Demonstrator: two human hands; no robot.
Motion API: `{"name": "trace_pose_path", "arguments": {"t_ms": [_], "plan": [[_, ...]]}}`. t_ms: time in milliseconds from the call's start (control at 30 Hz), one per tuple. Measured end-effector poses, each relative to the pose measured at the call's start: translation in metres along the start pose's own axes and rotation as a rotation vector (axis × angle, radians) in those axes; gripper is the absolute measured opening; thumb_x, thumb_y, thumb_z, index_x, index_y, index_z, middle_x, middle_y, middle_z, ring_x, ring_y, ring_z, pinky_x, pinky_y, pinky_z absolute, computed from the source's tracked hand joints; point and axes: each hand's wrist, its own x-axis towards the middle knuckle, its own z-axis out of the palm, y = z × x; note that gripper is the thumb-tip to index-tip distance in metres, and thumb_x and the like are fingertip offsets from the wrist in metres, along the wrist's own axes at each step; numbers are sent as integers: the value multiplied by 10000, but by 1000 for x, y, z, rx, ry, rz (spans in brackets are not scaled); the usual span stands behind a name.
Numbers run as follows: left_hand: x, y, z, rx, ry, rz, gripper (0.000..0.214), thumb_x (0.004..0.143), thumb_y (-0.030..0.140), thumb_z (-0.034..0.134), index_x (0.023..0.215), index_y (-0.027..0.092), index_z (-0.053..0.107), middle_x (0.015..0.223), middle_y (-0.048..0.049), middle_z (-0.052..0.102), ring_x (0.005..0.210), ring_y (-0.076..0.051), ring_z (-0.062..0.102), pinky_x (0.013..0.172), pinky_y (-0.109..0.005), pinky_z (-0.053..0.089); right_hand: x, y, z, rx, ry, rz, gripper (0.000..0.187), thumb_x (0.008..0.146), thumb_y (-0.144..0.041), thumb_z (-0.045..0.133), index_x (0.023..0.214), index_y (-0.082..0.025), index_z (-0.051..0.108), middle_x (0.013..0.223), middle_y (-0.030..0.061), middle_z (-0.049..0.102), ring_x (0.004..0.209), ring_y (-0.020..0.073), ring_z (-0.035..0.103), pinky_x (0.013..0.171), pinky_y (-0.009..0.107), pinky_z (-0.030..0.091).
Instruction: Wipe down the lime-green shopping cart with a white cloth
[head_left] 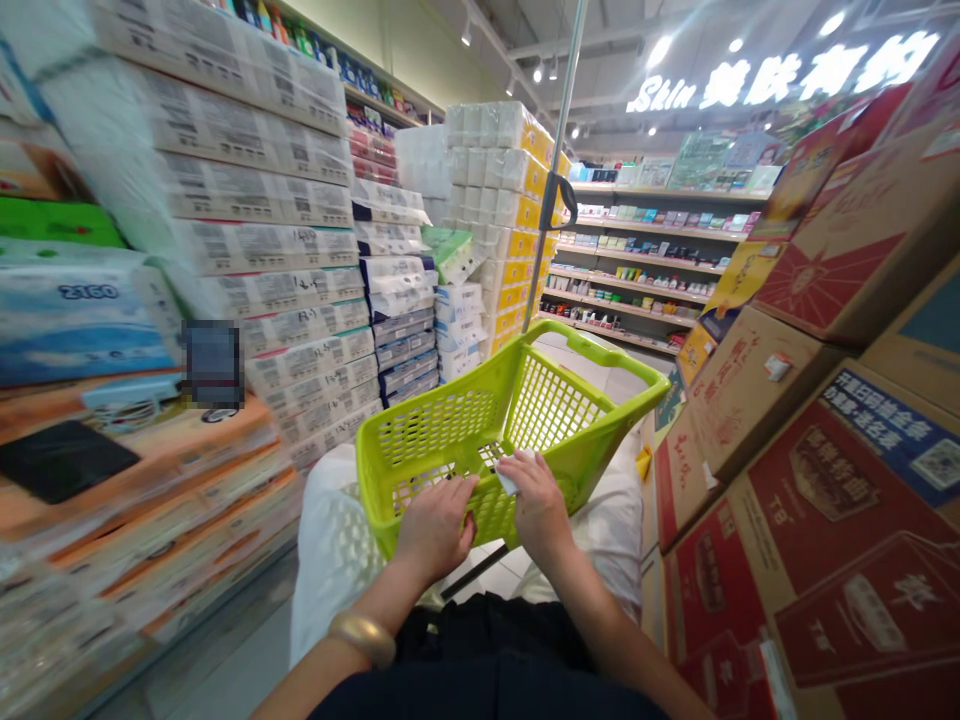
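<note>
While wrapped packs (82, 310) pile up at far L, w/ a dark flat thing (67, 460) lying on top of the lower boxes, a taller stack (270, 200) stands just R of them. Next, white trouser legs (330, 540) on either side of the green basket (555, 410), which is over the lap, approx. btwn the knees, tilted w/ R end up; what bears its wt. underneath not fully shown. L hand (441, 510), gold bangle (364, 640) on that wrist: fingers bent over the near rim (486, 488), thumb on the near side, so looks curled on the plastic. Basket prob. light; walls perforated, so a bit flexy; rim likely stiffer, best grip pt. Smooth plastic may slip if damp; not v. fragile. White cloth (506, 480) is under R fingers at the near rim; paper or fabric, can't tell. Prob. soft, v. light, could tear if paper; take it flat under several fingertips. R hand (538, 500): fingers bent, close together on the cloth, little gap; grip force can't tell. Handle (604, 355) at far end prob. better for carrying. Cartons (825, 480) line far R, apart from both hands.
</note>
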Motion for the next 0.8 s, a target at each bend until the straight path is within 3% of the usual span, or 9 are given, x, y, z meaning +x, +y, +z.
{"name": "trace_pose_path", "arguments": {"t_ms": [133,267,467,700,800], "plan": [[0,0,0,-7,6,3,443,810,187,511,1252,188,541,1089,-91,675,970,-250,620,833,-382,488,2,8,-7,-3,-17,13,533,759,33,386,1076,-231,724,1140,52,742,1184,205,638,1143,465,343],[-1,0,1,-11,27,6,445,816,195,497,1259,184,542,1114,-103,671,974,-250,621,833,-384,492,8,22,-15,-47,59,71,523,756,24,382,1059,-223,729,1122,62,747,1178,226,638,1140,507,334],[-1,-2,2,-13,16,6,451,804,190,511,1254,180,541,1116,-103,675,978,-253,621,855,-394,496,1,3,3,5,-4,-16,492,801,9,403,1085,-236,722,1131,55,745,1187,198,636,1132,436,366],[1,-1,4,-12,24,23,448,816,190,506,1263,177,536,1114,-104,673,987,-255,625,863,-396,498,9,28,-19,-58,73,85,506,766,17,394,1058,-229,727,1126,56,745,1177,223,639,1145,498,329],[2,-1,6,-36,33,17,453,808,188,516,1260,195,543,1113,-98,676,997,-252,626,883,-399,494,6,20,-12,-45,59,79,503,772,17,398,1068,-226,724,1124,64,745,1182,227,635,1142,500,334]]}}
